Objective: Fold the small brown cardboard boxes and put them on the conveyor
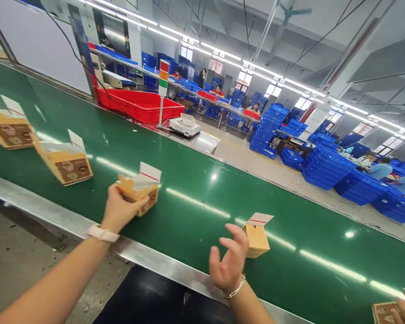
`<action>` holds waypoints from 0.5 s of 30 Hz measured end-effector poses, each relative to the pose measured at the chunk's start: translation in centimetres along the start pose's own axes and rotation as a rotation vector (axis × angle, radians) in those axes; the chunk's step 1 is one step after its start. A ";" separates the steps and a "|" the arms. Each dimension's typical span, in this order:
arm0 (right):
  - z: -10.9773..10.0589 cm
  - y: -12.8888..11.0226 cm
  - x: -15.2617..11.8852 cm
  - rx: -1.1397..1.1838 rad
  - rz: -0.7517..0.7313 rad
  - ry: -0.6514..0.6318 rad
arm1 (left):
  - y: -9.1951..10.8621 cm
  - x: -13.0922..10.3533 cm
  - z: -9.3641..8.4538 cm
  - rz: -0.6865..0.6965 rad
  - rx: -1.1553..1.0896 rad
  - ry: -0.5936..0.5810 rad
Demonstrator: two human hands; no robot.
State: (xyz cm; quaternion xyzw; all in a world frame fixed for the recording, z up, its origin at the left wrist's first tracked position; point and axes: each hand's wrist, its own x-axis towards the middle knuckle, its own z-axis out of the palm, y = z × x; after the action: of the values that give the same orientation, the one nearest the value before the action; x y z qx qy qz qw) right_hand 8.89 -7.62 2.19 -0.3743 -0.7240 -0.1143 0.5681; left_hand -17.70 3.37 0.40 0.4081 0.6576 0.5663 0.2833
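While our left hand (119, 210) grips one small carton (139, 191) on the green belt (195, 198), our right hand (228, 261) hangs open beside another carton (256, 237).
We note the gripped carton's flap up, fingers wrapped round its near side, likely steadying it; the right fingers, spread and empty, sit just left of theirs. Two more cartons (67, 162) lie farther left.
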 end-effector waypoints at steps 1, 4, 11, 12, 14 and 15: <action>1.1 -0.4 -0.4 0.042 -0.022 -0.131 | 0.1 -1.1 1.1 -0.002 -0.008 -0.026; 3.8 0.0 -1.5 0.040 -0.016 -0.368 | -0.2 -5.5 4.0 0.027 -0.062 -0.164; 4.9 2.7 -1.1 -0.112 0.315 -0.742 | -2.5 -10.1 6.1 0.680 -0.059 -0.359; 4.7 2.7 -0.6 -0.097 0.361 -0.817 | -2.7 -9.8 6.0 0.815 -0.033 -0.383; 4.3 2.8 0.1 -0.044 0.396 -0.903 | -2.8 -8.6 5.8 0.993 0.048 -0.421; 4.1 2.9 0.4 -0.005 0.395 -0.910 | -2.8 -8.0 5.7 1.031 0.100 -0.442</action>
State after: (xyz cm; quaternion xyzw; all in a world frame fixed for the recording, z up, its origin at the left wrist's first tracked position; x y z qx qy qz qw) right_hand 7.76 -3.01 0.48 -0.5178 -0.8135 0.1686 0.2042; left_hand -9.51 -0.63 -4.17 0.7987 0.3241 0.5004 0.0813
